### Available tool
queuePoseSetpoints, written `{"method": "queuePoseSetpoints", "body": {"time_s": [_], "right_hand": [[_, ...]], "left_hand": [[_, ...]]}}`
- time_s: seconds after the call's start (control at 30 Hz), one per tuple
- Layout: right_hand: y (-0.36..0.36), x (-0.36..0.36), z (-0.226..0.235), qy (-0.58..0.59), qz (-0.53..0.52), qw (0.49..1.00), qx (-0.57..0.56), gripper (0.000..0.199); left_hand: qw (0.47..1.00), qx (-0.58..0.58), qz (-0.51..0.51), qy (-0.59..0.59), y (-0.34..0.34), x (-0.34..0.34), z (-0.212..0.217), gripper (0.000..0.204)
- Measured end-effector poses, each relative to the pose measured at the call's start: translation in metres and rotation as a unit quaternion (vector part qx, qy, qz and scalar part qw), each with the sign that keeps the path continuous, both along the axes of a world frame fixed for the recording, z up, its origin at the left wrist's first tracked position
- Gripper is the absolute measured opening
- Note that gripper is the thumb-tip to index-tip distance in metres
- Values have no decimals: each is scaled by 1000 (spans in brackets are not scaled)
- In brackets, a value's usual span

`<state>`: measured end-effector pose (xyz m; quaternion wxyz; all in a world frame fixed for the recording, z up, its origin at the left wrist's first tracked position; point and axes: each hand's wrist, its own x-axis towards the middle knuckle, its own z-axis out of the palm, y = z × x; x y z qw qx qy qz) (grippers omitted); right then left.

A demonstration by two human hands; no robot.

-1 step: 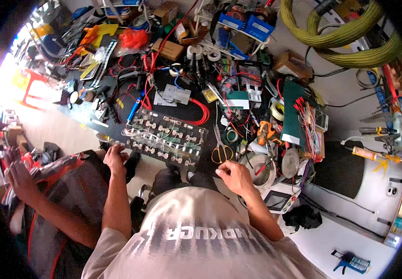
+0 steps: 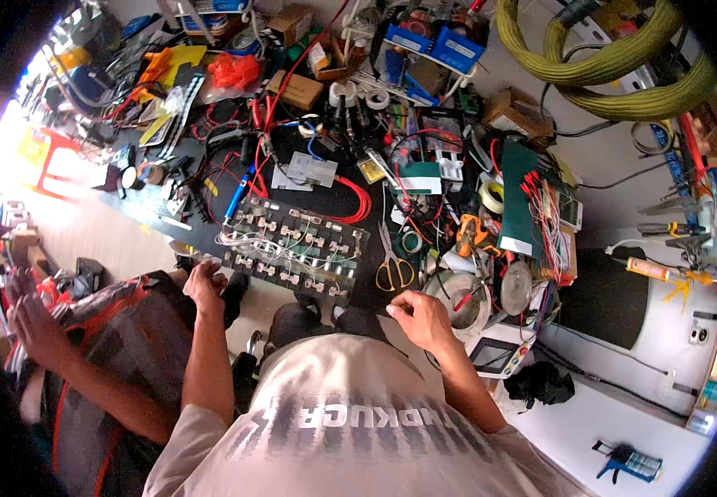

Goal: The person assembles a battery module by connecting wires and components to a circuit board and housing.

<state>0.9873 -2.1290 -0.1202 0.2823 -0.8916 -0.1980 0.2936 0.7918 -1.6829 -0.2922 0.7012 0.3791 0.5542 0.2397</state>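
Left hand (image 2: 204, 283) half-curled near the board (image 2: 292, 248), right hand (image 2: 421, 318) loosely curled beside scissors (image 2: 391, 255)

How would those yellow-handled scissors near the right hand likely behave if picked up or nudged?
The scissors should feel stiff, as the long blades look like metal. Lying flat on the table, they would probably slide or pivot rather than roll. Lifted by just one of the two loops, they might swing open, since the halves appear hinged.

Right hand (image 2: 425, 319) near yellow-handled scissors (image 2: 390, 253)
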Motion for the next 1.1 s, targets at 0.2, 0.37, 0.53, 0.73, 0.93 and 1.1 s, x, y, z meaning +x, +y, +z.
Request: {"method": "queuePoseSetpoints", "body": {"time_s": [0.2,0.37,0.53,0.73,0.93,1.1], "right_hand": [[-39,-44,22,2,-97,995,-18,29],[-55,-92,34,6,-190,980,-52,24],[-70,-156,13,19,-233,971,-47,15],[-109,-202,-28,125,-355,926,-9,17],[-241,-298,-146,360,-550,733,174,21],[-242,-333,-160,196,-238,942,-134,18]], "left_hand": [[949,-42,-309,46,49,-68,-167,20],[873,-18,-427,233,13,-77,-192,26],[860,-165,-394,279,-35,-10,-100,22],[863,-117,-415,263,-38,3,-109,25],[852,-128,-415,292,-33,7,-93,19],[852,-166,-414,274,-11,-18,-135,15]]}}
